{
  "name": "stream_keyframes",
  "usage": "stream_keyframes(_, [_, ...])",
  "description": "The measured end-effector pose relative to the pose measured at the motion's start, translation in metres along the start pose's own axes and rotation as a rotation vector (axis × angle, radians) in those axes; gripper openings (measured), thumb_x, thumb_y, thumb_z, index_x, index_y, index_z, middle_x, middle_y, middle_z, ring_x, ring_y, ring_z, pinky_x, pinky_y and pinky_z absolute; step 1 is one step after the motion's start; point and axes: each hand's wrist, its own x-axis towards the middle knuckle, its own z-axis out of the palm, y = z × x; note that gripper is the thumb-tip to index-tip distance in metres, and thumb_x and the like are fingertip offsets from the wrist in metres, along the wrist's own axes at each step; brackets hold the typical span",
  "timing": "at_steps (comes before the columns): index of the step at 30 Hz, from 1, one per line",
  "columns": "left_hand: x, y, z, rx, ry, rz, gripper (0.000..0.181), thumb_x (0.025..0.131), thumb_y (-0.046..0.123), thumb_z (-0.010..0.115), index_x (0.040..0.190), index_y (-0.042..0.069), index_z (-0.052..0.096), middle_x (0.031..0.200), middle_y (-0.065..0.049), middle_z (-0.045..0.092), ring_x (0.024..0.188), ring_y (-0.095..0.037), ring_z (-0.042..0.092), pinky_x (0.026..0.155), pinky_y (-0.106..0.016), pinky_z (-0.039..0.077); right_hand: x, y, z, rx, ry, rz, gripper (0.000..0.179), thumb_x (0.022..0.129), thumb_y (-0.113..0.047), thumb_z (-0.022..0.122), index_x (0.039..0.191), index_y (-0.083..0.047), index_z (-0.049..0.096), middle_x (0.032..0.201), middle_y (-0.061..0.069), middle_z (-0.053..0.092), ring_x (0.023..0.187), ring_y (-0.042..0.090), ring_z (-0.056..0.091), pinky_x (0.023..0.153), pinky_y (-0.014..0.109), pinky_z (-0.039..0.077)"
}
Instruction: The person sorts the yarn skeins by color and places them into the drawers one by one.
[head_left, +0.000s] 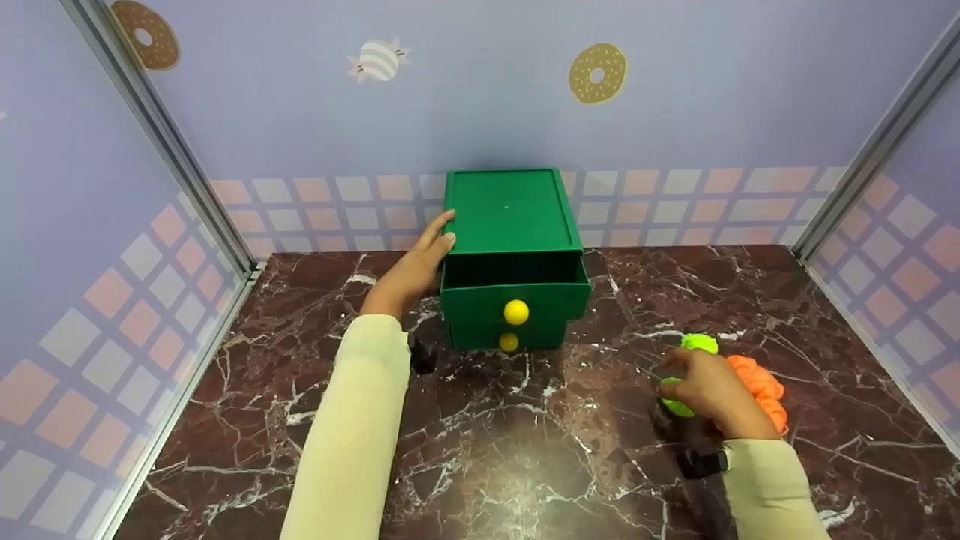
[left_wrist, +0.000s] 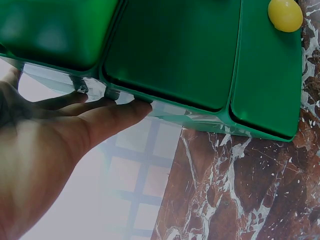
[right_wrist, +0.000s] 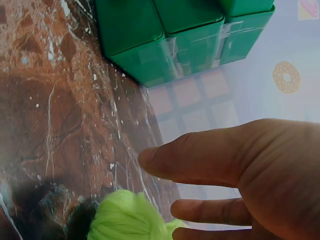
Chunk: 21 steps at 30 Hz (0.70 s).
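A green drawer cabinet [head_left: 510, 210] with yellow knobs stands at the back wall, its top drawer [head_left: 480, 300] pulled out. My left hand [head_left: 412, 274] lies against the cabinet's left side, fingers extended along it; the left wrist view shows the fingertips touching that side. Over at the right, my right hand [head_left: 709, 386] is above a bundle of neon green yarn [right_wrist: 125, 217], partly covering it. The right wrist view shows thumb and fingers fairly straight and spread, with the yarn beyond them. Orange twisted yarn [head_left: 759, 382] lies just right of this hand.
Dark red marbled tabletop [head_left: 480, 450] runs under everything. Lilac panels [head_left: 300, 90] with printed doughnuts and checks enclose the back and both sides. Clear tape [right_wrist: 220, 42] runs along the cabinet's side.
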Motion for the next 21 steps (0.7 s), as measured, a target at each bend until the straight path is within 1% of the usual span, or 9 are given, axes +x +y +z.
stream_keyframes(4, [-0.001,0.0,0.0,0.014,0.001,0.005,0.053,0.101,0.057,0.033,0.15,0.053,0.014,0.164,-0.002,0.012,0.149,-0.031,0.017,0.118,-0.056,0.017,-0.002,0.001,0.004,-0.025,-0.033,0.018,0.039,0.072,-0.017,0.078,0.105,0.001,0.07,0.096,0.018,0.072,0.081,0.029,0.064,0.071,0.044,0.05])
stream_keyframes(9, [0.0,0.0,0.001,0.014,0.005,0.01,0.053,0.101,0.056,0.033,0.151,0.051,0.014,0.163,-0.002,0.013,0.149,-0.031,0.018,0.118,-0.055,0.018,-0.002,0.004,0.008,-0.042,-0.06,0.03,0.037,0.069,-0.017,0.08,0.101,-0.002,0.07,0.084,0.011,0.069,0.071,0.023,0.056,0.064,0.038,0.045])
stream_keyframes(12, [-0.001,0.001,0.001,0.004,0.004,-0.006,0.053,0.101,0.057,0.033,0.15,0.054,0.014,0.164,-0.002,0.013,0.148,-0.032,0.019,0.117,-0.055,0.02,-0.002,0.005,0.01,-0.043,-0.071,0.027,0.035,0.066,-0.015,0.08,0.098,-0.005,0.07,0.078,0.008,0.066,0.068,0.022,0.053,0.062,0.035,0.042])
stream_keyframes(15, [-0.002,0.001,0.0,-0.016,0.001,-0.013,0.053,0.1,0.058,0.034,0.149,0.055,0.015,0.164,-0.001,0.011,0.148,-0.033,0.019,0.117,-0.055,0.022,-0.002,0.006,0.011,-0.042,-0.079,0.027,0.034,0.065,-0.013,0.079,0.096,-0.006,0.071,0.077,0.007,0.065,0.068,0.022,0.052,0.062,0.034,0.041])
stream_keyframes(16, [-0.005,0.005,0.0,-0.017,-0.005,-0.02,0.053,0.101,0.057,0.033,0.15,0.054,0.014,0.164,-0.002,0.01,0.149,-0.033,0.018,0.117,-0.055,0.021,-0.002,0.006,0.011,-0.042,-0.078,0.025,0.034,0.064,-0.013,0.079,0.096,-0.006,0.071,0.077,0.007,0.065,0.068,0.023,0.052,0.061,0.034,0.041])
stream_keyframes(21, [-0.006,0.007,0.0,-0.021,0.0,-0.02,0.051,0.101,0.055,0.034,0.149,0.053,0.016,0.163,-0.002,0.012,0.148,-0.031,0.019,0.117,-0.054,0.021,-0.001,0.007,0.012,-0.043,-0.069,0.03,0.033,0.065,-0.012,0.076,0.097,-0.006,0.071,0.078,0.007,0.065,0.068,0.023,0.051,0.062,0.034,0.041])
